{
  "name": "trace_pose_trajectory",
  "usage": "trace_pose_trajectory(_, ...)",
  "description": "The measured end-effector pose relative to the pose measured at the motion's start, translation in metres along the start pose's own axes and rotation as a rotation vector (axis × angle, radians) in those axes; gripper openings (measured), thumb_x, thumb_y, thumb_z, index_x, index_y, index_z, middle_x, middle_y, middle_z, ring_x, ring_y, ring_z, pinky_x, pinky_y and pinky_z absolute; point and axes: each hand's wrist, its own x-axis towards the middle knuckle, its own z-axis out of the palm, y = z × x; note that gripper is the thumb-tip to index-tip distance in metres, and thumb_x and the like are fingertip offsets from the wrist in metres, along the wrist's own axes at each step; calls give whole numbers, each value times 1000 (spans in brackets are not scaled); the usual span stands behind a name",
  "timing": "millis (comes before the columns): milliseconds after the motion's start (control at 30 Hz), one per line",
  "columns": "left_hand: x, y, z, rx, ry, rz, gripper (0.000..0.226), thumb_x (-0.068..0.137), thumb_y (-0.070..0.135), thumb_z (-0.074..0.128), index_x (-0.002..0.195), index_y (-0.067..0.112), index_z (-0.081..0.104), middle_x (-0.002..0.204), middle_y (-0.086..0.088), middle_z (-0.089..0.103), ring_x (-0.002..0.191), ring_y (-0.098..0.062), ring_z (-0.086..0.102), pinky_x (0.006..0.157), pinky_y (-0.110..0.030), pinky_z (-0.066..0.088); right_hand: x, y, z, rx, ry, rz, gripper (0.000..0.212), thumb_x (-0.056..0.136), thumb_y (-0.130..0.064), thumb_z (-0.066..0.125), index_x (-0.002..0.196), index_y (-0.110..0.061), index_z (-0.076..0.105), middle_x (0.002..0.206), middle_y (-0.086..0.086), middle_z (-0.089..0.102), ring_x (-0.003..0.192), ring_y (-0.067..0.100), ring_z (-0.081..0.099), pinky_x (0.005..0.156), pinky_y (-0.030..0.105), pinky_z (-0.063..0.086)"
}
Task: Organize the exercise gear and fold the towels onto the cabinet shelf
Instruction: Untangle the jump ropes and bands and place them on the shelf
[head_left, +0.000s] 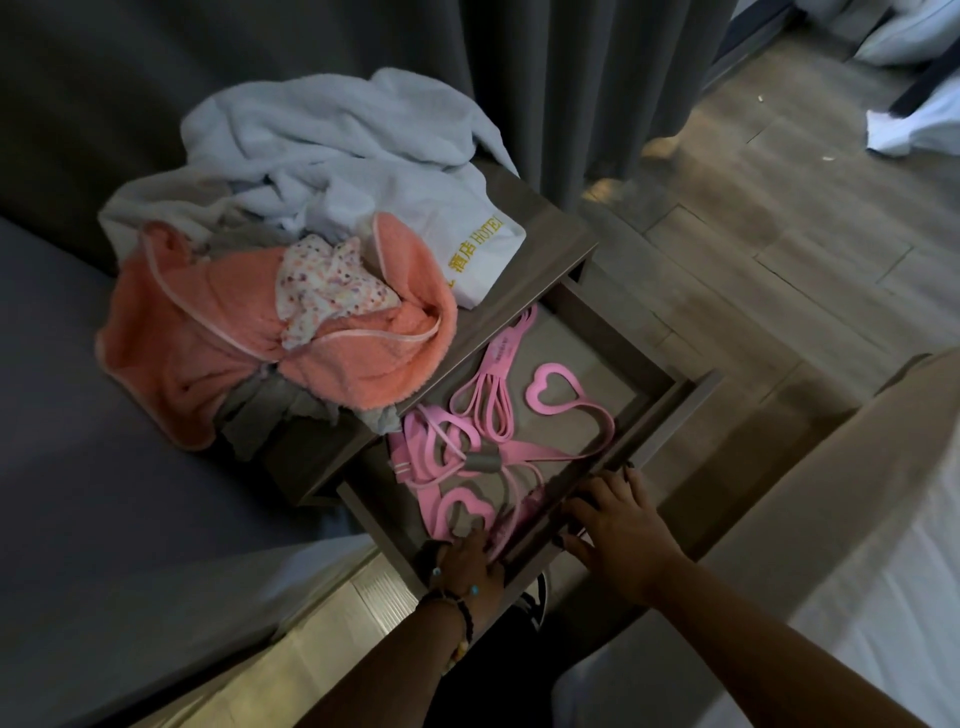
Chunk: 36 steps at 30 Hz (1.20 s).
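Observation:
An open drawer (670, 415) of a low wooden cabinet (540, 249) holds tangled pink resistance bands (485, 395) with heart-shaped handles (551, 387). My right hand (618, 525) rests with fingers spread on the drawer's front edge. My left hand (467, 564), with bracelets on the wrist, reaches inside the near corner and touches the pink bands; its fingers are partly hidden. On the cabinet top lies a heap of crumpled towels: a white one (332, 135), an orange one (218, 332), a small dotted cloth (327, 286) and a grey cloth (270, 410).
A grey bed (78, 389) lies left of the cabinet. Grey curtains (597, 78) hang behind it. Wooden floor (779, 234) stretches right, with white bedding (914, 119) at the far right and a white-covered surface (857, 571) near my right arm.

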Motion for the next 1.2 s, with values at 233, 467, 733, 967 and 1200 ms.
trace_pose_trajectory(233,-30,5,-29,-188,356,206,33,94,23,47,122,15,63,122,-5,55,116,-24,49,103,-39,42,-9,-19,-14,239,51,40,59,90,-49,47,144,-30,34,150,-2,31,141,21,23,119,41,17)
trace_pose_trajectory(467,-76,26,-105,-351,707,617,48,97,51,40,121,17,62,131,10,50,126,7,38,100,-11,37,0,-69,-62,626,268,-61,69,89,-32,62,148,-33,26,149,-6,24,130,13,39,103,29,44)
trace_pose_trajectory(733,-118,40,-160,-830,525,479,43,94,52,46,106,18,70,99,-1,72,95,-13,66,82,-23,51,28,-111,-88,855,309,-155,89,84,-28,72,145,-47,11,156,-9,15,135,2,24,85,-9,26)
trace_pose_trajectory(967,-125,36,-188,-1078,560,555,36,93,27,56,90,-7,67,87,-26,67,80,-41,62,73,-39,55,41,-130,-92,1056,316,-346,56,75,-2,77,126,-15,60,123,-2,60,114,4,55,96,26,47)
trace_pose_trajectory(1200,-96,20,-204,-1175,547,499,34,83,42,64,102,14,66,102,-3,72,97,-16,68,83,-30,54,31,-120,-133,1291,288,-238,30,80,9,67,101,-12,68,85,12,66,74,11,65,67,26,54)
